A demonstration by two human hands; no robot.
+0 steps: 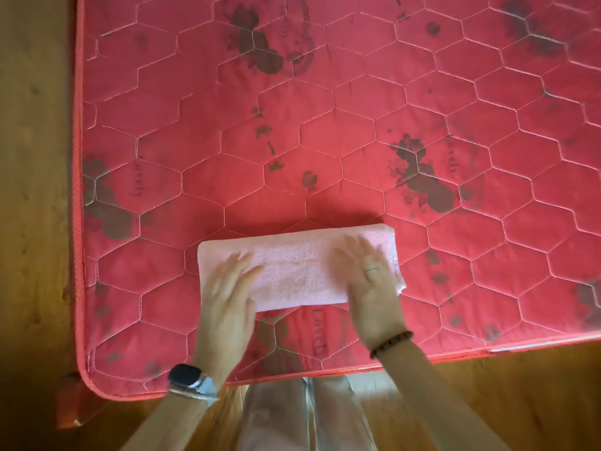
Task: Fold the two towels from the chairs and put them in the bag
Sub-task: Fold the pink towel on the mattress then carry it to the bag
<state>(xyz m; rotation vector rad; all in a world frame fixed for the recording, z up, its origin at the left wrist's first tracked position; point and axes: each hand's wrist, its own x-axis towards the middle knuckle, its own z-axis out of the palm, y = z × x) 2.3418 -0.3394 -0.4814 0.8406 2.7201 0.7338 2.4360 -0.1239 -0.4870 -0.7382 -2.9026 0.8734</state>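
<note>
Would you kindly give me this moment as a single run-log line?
stage: folding | pink towel: folded strip on red mattress | left hand: flat on towel | right hand: flat on towel | bag: not visible

Red quilted mattress (325, 125), stitched in hexagons, printed with dark flowers and lettering, edged in woven red piping. Brown wooden floor (32, 157) on the left and near sides. Soft, warm light.

Single head cam, wide-angle, looking steeply down, close over mattress (325, 125) near edge
</note>
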